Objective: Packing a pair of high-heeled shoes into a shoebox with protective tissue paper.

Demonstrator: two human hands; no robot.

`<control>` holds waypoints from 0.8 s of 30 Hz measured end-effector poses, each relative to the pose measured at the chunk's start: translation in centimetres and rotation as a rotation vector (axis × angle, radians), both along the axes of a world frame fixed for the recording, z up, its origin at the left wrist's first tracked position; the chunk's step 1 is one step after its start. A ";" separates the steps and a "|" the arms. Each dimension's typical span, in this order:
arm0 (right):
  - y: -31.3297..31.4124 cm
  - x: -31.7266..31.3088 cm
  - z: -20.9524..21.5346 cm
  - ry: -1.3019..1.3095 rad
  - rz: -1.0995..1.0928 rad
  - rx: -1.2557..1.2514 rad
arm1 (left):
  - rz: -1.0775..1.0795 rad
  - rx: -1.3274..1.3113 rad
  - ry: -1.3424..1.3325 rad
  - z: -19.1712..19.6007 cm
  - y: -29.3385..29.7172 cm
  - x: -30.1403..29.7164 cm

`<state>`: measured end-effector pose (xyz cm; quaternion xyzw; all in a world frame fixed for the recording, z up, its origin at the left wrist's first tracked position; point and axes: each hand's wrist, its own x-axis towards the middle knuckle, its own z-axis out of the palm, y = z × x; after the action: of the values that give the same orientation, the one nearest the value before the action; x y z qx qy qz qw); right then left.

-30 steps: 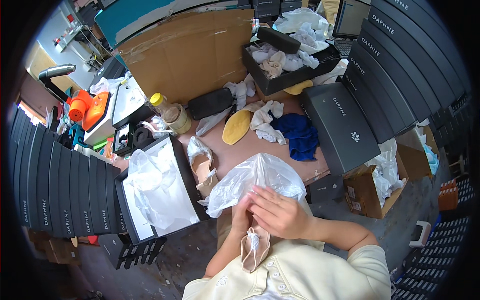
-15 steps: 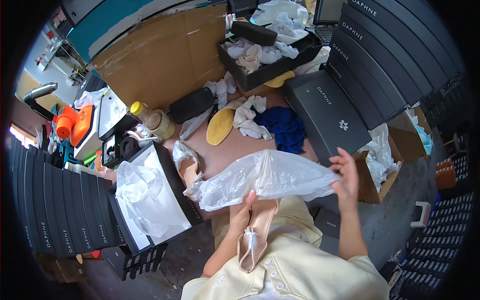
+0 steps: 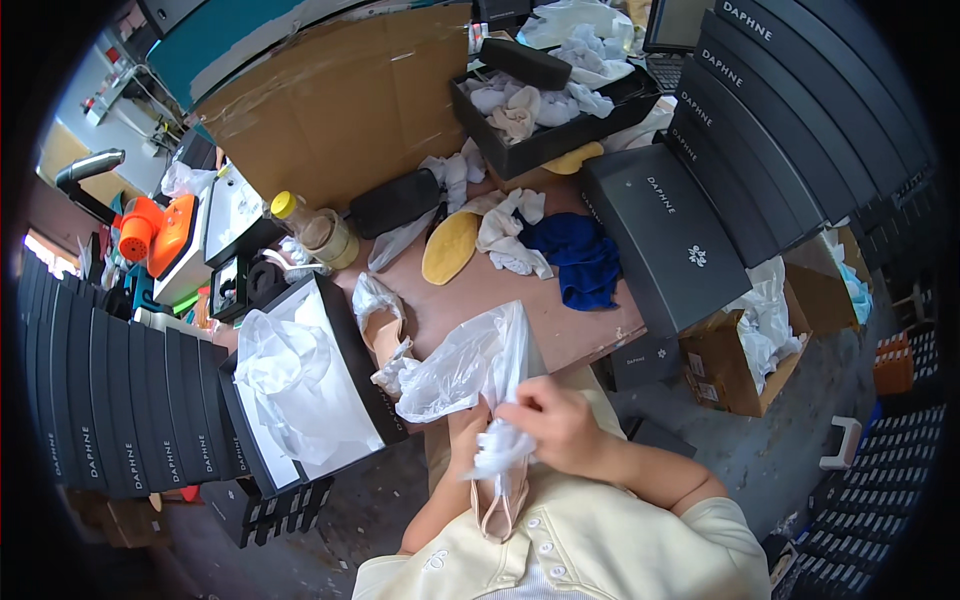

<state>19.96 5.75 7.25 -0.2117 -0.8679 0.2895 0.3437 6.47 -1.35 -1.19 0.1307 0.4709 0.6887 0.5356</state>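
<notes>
In front of my chest my left hand (image 3: 464, 432) is closed on a beige slingback shoe (image 3: 493, 512), its fingers partly covered by plastic. A translucent white plastic wrap (image 3: 465, 362) drapes over the far part of this shoe. My right hand (image 3: 557, 424) pinches a bunched end of the wrap over the shoe's middle. Beyond my left hand lies a second beige shoe (image 3: 381, 332) on the table, partly wrapped in white material. To its left stands an open black shoe box (image 3: 362, 385) with crumpled white tissue (image 3: 285, 375) inside.
Stacks of black boxes rise at left (image 3: 130, 400) and right (image 3: 770, 130). On the table (image 3: 590, 335) lie a blue cloth (image 3: 572, 262), a yellow pad (image 3: 451, 248) and a jar with a brush (image 3: 328, 240). A cardboard carton (image 3: 735, 375) holds white paper at right.
My right hand has moved left and toward me, folding the stretched end of the plastic wrap over the shoe. My left hand keeps its hold on the shoe.
</notes>
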 end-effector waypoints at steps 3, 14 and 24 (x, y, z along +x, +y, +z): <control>-1.3 -0.1 1.6 -0.347 -0.018 0.103 | -0.036 -0.001 -0.189 0.1 0.5 -1.1; 2.0 -1.5 -1.8 -0.079 -0.324 0.044 | -0.049 0.020 0.136 3.3 1.9 2.4; 11.9 0.2 3.8 -0.457 0.412 -0.278 | -0.355 -0.329 0.265 2.9 1.0 2.2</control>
<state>20.18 17.63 11.02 -0.1359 -0.8993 0.4136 0.0425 8.71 -0.36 1.66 0.2113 0.6120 0.4752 0.5958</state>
